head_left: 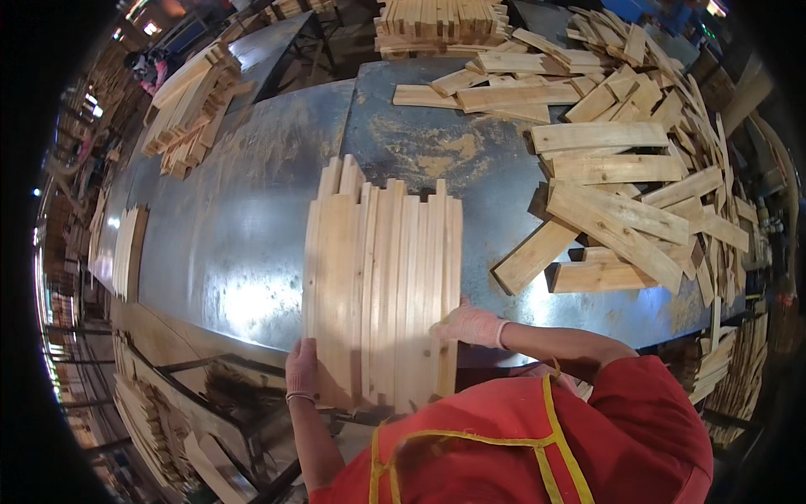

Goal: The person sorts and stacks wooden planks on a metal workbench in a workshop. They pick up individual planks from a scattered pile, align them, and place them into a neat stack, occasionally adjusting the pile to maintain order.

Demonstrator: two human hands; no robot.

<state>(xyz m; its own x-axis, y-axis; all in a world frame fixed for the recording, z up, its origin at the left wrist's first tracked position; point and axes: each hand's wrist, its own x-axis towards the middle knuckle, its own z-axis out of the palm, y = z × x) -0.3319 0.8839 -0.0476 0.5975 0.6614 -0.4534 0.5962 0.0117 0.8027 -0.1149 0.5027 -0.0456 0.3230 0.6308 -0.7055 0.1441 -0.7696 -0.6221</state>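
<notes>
Both flanks of wooden slat bundle (382, 294) were grasped: your left hand (302, 370) held left one toward near end, right hand (474, 326) right one, slightly farther forward. Long axis pointed away from you, overhanging near edge of tabletop (239, 218).

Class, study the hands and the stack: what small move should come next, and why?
Probably tap the far ends of the stack level: some boards jut past their neighbours there, while the left hand and right hand are against its opposite sides.

woodworking workshop: dusty metal table (235, 218), stacked boards (382, 286)
</notes>
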